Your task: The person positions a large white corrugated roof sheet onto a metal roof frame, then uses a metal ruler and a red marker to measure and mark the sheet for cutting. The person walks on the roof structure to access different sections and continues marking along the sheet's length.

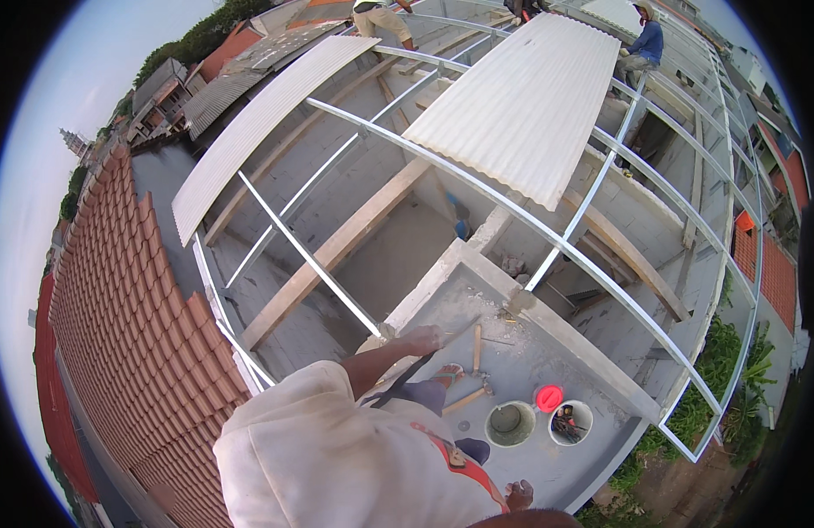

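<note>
My left hand reaches out over the concrete slab, fingers closed. A long thin dark strip runs along it; its kind is unclear. Low in the picture, my right hand hangs near my white shirt, fingers loosely apart and nothing visible in them. On the slab lie a wooden-handled hammer and a second hammer. Beside them stand a bucket of grey mortar and a white bucket holding tools. A red round container sits between the buckets. My sandalled foot is near the hammers.
Metal roof beams cross over open rooms. White corrugated sheets rest on them. A person in blue and others work at the far side. The concrete slab ends at drops. A tiled roof slopes away at left.
</note>
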Available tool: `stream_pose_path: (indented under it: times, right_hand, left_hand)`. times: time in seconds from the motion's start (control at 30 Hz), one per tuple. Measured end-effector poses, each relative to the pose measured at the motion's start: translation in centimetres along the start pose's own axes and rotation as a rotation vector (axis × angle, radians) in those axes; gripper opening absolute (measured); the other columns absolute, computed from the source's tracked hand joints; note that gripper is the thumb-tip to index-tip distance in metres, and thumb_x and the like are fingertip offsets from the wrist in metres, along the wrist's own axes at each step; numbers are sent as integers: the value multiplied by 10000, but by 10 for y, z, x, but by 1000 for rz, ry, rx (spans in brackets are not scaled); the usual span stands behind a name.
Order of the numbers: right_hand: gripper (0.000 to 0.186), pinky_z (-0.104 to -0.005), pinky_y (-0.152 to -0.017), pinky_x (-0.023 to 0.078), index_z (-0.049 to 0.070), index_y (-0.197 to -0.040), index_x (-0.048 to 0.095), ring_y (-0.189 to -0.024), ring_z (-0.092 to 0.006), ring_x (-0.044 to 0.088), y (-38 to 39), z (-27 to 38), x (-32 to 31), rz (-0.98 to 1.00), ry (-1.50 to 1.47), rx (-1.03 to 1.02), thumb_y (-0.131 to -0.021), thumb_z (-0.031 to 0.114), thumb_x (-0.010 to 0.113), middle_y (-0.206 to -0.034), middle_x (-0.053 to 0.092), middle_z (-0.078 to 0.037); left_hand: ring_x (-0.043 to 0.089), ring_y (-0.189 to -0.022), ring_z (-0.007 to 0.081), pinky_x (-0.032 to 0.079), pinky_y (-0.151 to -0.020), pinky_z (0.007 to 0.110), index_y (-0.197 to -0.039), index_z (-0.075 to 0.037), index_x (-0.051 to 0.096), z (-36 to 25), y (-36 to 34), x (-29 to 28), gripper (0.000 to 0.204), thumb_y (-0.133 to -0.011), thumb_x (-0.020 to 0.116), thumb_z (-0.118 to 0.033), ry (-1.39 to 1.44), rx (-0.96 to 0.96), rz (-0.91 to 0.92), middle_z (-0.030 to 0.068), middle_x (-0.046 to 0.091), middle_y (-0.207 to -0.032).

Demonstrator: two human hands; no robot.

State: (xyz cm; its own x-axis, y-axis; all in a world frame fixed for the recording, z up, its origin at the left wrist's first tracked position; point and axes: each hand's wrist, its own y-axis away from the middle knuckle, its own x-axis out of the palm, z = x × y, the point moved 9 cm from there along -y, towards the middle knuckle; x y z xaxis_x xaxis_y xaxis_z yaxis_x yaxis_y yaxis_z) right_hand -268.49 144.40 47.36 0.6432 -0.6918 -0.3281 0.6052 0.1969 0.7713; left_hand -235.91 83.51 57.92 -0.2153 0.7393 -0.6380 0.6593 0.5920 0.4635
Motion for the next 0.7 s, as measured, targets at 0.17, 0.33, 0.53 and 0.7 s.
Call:
stream_pose_path:
  times: [0.17,0.33,0.53,0.7]
  right_hand:
    - [184,-365,-638,551,-28,-897,735,-766,-182,676,11,70,21,189,198,-184,-746,78,739,-820,732,-114]
    - [171,-364,-583,542,-5,-972,735,-649,-202,677,17,91,29,407,604,-293,-863,125,716,-776,740,-120]
    - [464,-373,-546,556,-16,-1152,676,-590,-228,690,-87,21,-91,417,823,-521,-722,116,794,-725,716,-165]
    - [363,-356,-515,548,8,-1158,689,-592,-220,694,-127,-1,-147,383,671,-28,-801,73,706,-740,725,-144]
  left_hand:
    - [625,-1187,409,494,-989,480,-1276,2,633,-51,59,22,575,-895,645,-428,207,-192,-29,258,646,-1274]
    - [486,-1396,331,380,-1152,400,-1518,12,422,-8,221,200,864,-967,514,-646,508,-536,18,240,501,-1503]
    - [516,-1348,268,407,-1134,452,-1477,-41,533,-147,300,197,798,-987,515,-671,802,-589,46,162,576,-1434]
    - [725,-886,178,571,-806,334,-1099,47,713,-218,303,77,397,-996,688,-336,866,-255,-498,147,756,-967]
